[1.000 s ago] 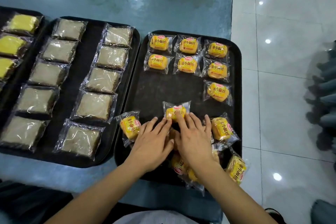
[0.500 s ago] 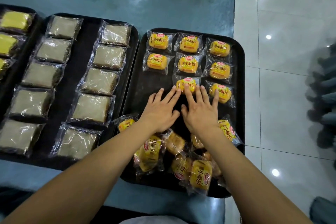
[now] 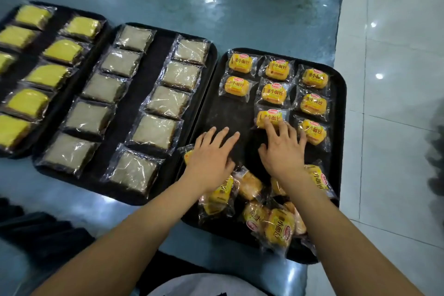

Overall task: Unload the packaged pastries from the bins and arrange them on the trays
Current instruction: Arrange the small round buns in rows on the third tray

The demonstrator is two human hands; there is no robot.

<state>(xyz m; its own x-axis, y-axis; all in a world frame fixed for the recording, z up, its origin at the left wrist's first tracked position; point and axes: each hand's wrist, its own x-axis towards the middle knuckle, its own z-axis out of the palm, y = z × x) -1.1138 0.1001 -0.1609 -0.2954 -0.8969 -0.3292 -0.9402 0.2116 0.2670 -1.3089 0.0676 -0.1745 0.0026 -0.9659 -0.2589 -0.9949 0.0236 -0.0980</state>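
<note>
The right hand [image 3: 283, 149] is lying flat with fingers spread wide, its tips touching the bun pack [image 3: 270, 119] at the tray's [image 3: 209, 103] 12 o'clock side of it. The left hand [image 3: 211, 154] is resting open at 9 o'clock, fingers straight, holding nothing. A loose pile [image 3: 266, 216] is lying at 6 o'clock.

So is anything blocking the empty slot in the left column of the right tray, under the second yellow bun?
Nothing visible lies in that slot; the tray is bare there. The left hand lies flat just below it, and the loose buns are piled nearer the person.
</note>
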